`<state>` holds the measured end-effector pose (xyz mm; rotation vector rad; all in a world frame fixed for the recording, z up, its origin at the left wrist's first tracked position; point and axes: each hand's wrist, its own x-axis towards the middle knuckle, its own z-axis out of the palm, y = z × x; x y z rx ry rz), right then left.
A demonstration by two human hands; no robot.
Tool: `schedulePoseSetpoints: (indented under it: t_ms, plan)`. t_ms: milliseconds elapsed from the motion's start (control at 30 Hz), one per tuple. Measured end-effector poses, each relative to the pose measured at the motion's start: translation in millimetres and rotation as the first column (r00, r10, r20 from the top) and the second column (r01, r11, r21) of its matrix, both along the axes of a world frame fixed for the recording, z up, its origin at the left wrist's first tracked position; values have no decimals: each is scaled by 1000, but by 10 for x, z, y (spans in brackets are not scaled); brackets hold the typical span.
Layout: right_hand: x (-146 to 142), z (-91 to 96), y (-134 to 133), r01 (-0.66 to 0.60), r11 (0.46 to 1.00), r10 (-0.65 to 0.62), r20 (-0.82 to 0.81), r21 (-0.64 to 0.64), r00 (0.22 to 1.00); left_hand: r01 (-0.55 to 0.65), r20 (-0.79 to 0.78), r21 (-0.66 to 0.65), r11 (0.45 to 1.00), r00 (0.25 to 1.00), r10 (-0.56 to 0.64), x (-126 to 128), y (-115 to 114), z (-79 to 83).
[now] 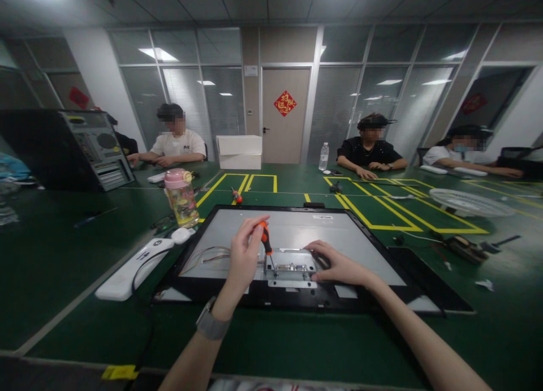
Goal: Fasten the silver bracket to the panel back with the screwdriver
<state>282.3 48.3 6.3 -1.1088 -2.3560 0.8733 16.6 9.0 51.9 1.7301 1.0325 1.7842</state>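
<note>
My left hand point(246, 248) grips an orange and black screwdriver point(266, 238) by its handle. The screwdriver stands nearly upright, its tip down at the near left part of a metal bracket point(297, 255) with a row of connectors. This bracket rests on the grey back of a flat display panel point(352, 238) with a black frame. Against the bracket's right side lies my right hand point(339, 265), fingers bent and apart around its corner. Thin cables point(212, 256) run out from the bracket's left. Whether the tip sits in a screw is too small to tell.
A white device point(131, 269) with a black cable and a pink-lidded bottle point(181, 198) stand left of the panel. A computer case point(68, 147) is further left. A black panel point(432, 278) and a tool point(466, 248) lie right. Several people sit across the green table point(297, 346).
</note>
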Motion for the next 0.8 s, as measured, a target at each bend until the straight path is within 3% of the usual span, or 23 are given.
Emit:
schedulePoseSetpoints:
  t_ms: [133, 333, 467, 667, 800]
  plan:
    - [8, -22, 11, -8, 1000, 8, 1, 12, 1000, -36, -5, 47, 998, 999, 36, -5, 4, -6]
    - [5, -13, 4, 7, 1000, -7, 8, 1, 1000, 46, 25, -16, 999, 999, -45, -5, -15, 24]
    - [1, 0, -6, 7, 1000, -7, 6, -1, 1000, -7, 3, 37, 999, 1000, 6, 5, 2, 8]
    - [-4, 17, -18, 17, 1000, -17, 17, -10, 1000, 40, 37, -33, 999, 999, -39, -9, -14, 20]
    - [-7, 17, -19, 15, 1000, -14, 16, -13, 1000, -6, 10, 27, 1000, 1000, 5, -12, 2, 2]
